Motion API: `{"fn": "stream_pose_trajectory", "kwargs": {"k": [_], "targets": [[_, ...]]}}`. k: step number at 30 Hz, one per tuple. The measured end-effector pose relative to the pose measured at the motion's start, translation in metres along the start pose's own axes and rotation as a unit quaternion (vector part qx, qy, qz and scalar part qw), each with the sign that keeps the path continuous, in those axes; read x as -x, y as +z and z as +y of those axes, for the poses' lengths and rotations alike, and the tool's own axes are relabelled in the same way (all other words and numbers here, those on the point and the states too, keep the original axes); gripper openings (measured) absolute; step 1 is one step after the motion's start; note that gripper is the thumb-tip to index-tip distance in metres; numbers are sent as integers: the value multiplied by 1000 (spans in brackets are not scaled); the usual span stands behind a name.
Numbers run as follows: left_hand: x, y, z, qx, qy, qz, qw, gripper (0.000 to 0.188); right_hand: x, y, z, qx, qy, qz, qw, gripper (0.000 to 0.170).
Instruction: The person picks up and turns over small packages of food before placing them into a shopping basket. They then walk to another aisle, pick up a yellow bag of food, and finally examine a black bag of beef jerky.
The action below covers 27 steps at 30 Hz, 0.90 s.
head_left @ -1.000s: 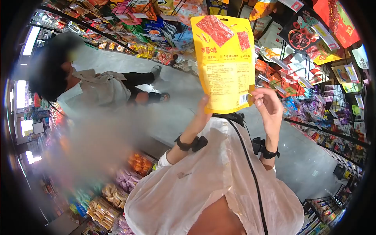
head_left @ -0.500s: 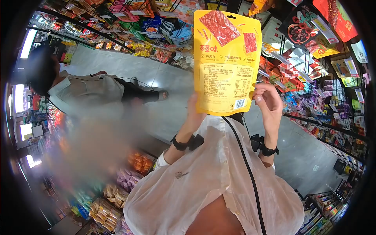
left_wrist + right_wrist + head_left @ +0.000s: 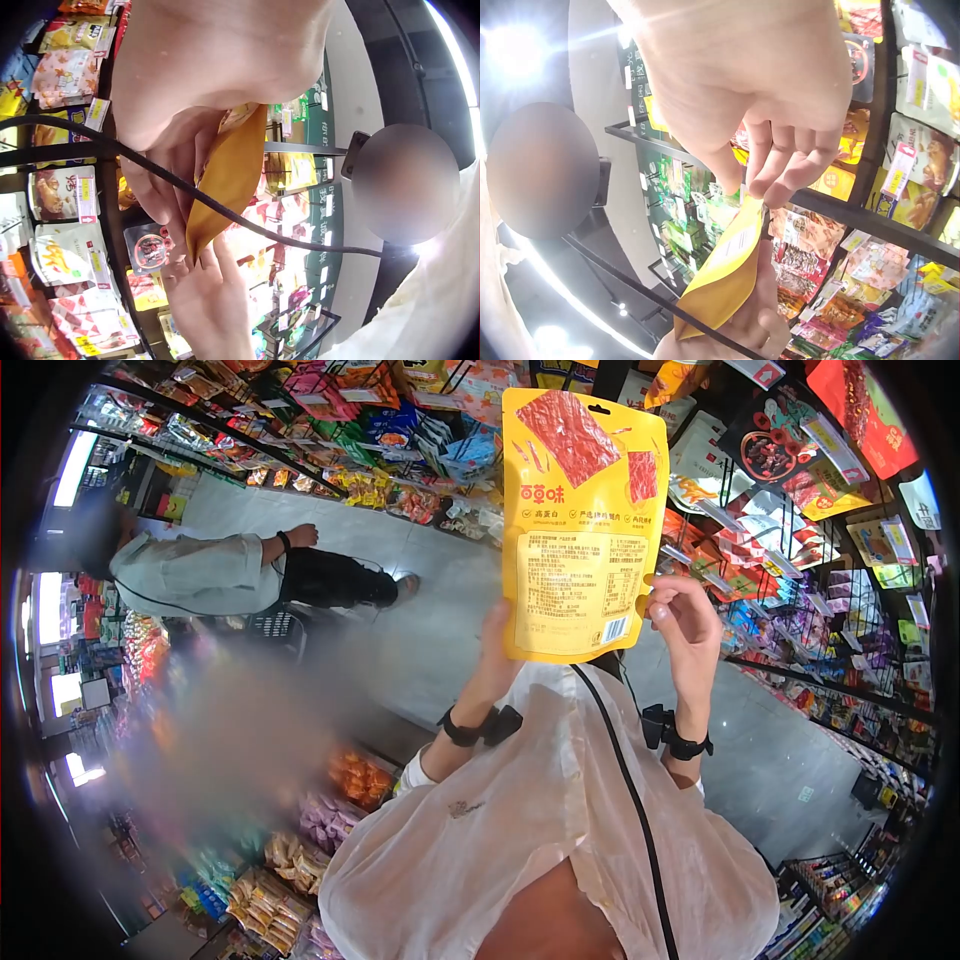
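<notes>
1. Standing nearly upright in the head view, a yellow pouch (image 3: 575, 595) sits between the hands, its body extending past the fingertips, away from the wearer.
2. Smooth, flexible film forms it: a flat rectangular panel with rounded corners and a hang slot near the top edge. Reddish slabs are printed above a block of small text, with a barcode near the lower right corner. The wrist views show its base bulging into a plain mustard-coloured, lens-shaped fold.
3. Its long axis runs up the head view, the slotted top pointing away from the wearer's body and the base towards it; the text panel faces the head camera.
4. The left hand (image 3: 492, 660) grips the lower left edge, fingers curled behind the pouch.
5. The right hand (image 3: 690, 625) pinches the lower right edge between thumb and fingertips.
6. Below both hands spreads a thin, off-white shirt (image 3: 450, 800), crossed by a slim black cable (image 3: 642, 790).
7. Right of the right hand, glossy snack packets (image 3: 815, 485) hang in rows with price tags.
8. Well left of the left hand is another person (image 3: 205, 572) in a pale top and dark trousers, above a smooth grey floor (image 3: 440, 565).
</notes>
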State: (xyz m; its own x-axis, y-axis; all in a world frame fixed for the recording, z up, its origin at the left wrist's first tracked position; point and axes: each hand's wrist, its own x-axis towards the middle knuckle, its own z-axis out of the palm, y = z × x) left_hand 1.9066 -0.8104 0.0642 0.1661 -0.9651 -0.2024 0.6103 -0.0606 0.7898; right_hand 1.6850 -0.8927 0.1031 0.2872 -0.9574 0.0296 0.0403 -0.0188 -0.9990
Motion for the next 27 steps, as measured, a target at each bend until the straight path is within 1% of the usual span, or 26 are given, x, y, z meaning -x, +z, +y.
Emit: {"fn": "stream_pose_trajectory", "kwargs": {"k": [4, 10, 13, 16, 22, 27], "targets": [[3, -4, 3, -58, 14, 14, 998, 59, -4, 3, 3, 13, -3, -6, 1000, 22], [4, -12, -5, -41, 19, 14, 999, 59, -4, 6, 6, 13, -1, -9, 1000, 21], [5, -15, -3, -93, 27, -2, 995, 60, -3, 8, 5, 11, 3, -5, 1000, 21], [8, -10, -1, -30, 1, 10, 1000, 61, -1, 8, 5, 11, 5, -6, 1000, 21], [8, -26, -11, -24, -29, -6, 999, 64, 0, 9, 7, 15, 10, -7, 1000, 21], [9, -29, -10, -21, -35, -18, 999, 64, -1, 10, 5, 15, 0, -11, 1000, 21]]}}
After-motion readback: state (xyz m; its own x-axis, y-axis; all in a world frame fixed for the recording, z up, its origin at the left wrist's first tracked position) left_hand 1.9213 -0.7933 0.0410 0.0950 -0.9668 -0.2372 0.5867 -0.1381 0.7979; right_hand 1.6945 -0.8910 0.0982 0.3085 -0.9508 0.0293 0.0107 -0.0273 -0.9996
